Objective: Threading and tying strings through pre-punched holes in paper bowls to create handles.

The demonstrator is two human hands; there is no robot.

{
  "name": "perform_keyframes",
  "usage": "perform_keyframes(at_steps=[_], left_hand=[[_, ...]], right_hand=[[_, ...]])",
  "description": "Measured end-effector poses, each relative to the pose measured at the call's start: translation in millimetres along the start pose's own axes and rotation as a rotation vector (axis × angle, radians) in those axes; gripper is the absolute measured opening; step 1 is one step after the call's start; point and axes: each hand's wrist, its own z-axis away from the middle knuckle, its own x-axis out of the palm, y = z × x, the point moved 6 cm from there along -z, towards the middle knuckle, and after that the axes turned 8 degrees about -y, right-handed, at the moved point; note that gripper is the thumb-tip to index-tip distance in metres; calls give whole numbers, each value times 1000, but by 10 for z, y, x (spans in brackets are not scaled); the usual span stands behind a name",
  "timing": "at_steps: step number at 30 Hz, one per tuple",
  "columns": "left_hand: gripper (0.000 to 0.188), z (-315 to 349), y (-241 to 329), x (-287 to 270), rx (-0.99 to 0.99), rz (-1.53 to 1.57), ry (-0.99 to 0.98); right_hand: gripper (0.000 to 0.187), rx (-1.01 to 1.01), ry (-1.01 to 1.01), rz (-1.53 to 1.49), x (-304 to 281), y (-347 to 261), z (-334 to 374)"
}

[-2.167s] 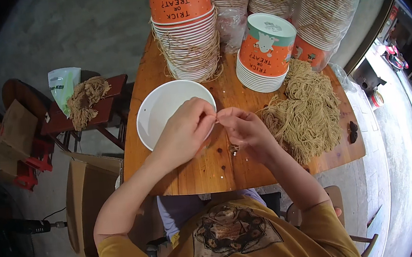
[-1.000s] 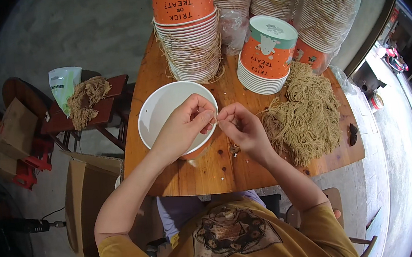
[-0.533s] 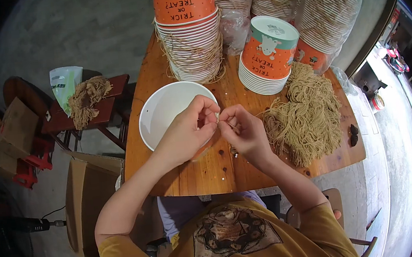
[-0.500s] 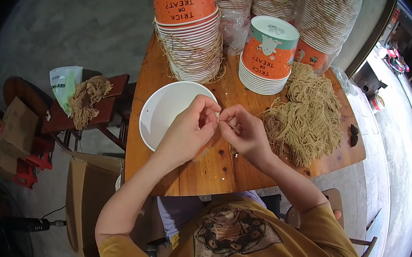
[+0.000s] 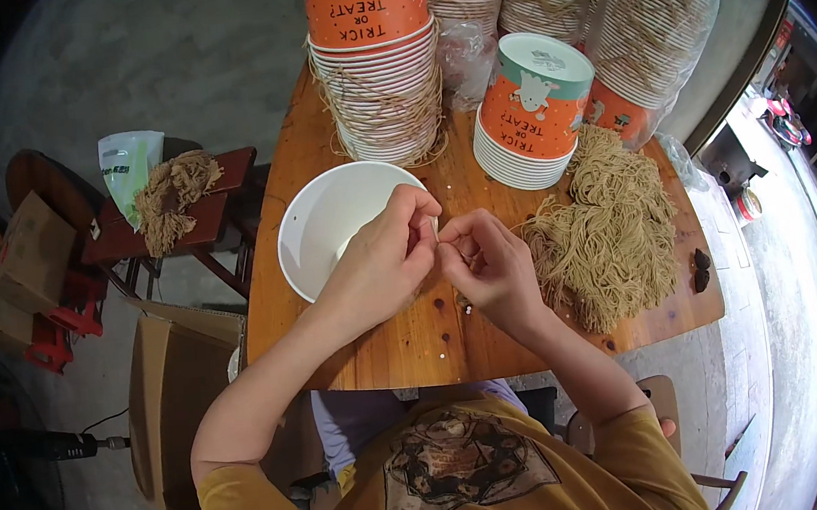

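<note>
Both hands meet over the wooden table, just right of a white-lined paper bucket [image 5: 304, 228] lying tipped with its mouth toward me. My left hand [image 5: 391, 255] is closed in a pinch, its wrist in front of the bucket's rim. Between its fingertips and those of my right hand [image 5: 491, 264] shows a short pale bit of string [image 5: 437, 228]. My right hand is closed too, thumb against curled fingers, and a thin strand seems to run from it toward the heap of tan string [image 5: 606, 234] on the right. The fingers partly hide what they pinch.
A tall stack of orange buckets [image 5: 376, 89] with string handles stands behind the tipped one. A shorter upside-down stack [image 5: 534, 107] is at right, before bagged stacks [image 5: 654, 30]. Two dark lumps [image 5: 702, 269] lie near the right edge. A cardboard box [image 5: 185, 398] stands at left.
My left hand has shifted slightly right and up. My right fingers have curled in a little. The tipped bucket has moved very slightly to the right.
</note>
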Motion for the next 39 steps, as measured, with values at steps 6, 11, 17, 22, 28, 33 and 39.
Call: perform_keyframes(at_steps=[6, 11, 17, 22, 28, 33, 39], left_hand=[[18, 6, 19, -7, 38, -50, -14], [18, 18, 57, -5, 72, -105, -17], [17, 11, 56, -1, 57, -129, -24], [18, 10, 40, -1, 62, -99, -22], [18, 10, 24, -8, 55, -91, -19], [17, 15, 11, -1, 58, -123, -13], [16, 16, -23, -7, 32, -71, -21]], right_hand=[[16, 45, -42, -53, 5, 16, -29], [12, 10, -96, -41, 30, 53, -53], [1, 276, -184, -710, 122, 227, -46], [2, 272, -145, -725, 62, 229, -65], [4, 67, -105, -135, 5, 63, -62], [6, 207, -157, -490, 81, 259, -76], [9, 145, -67, -425, 22, 201, -34]])
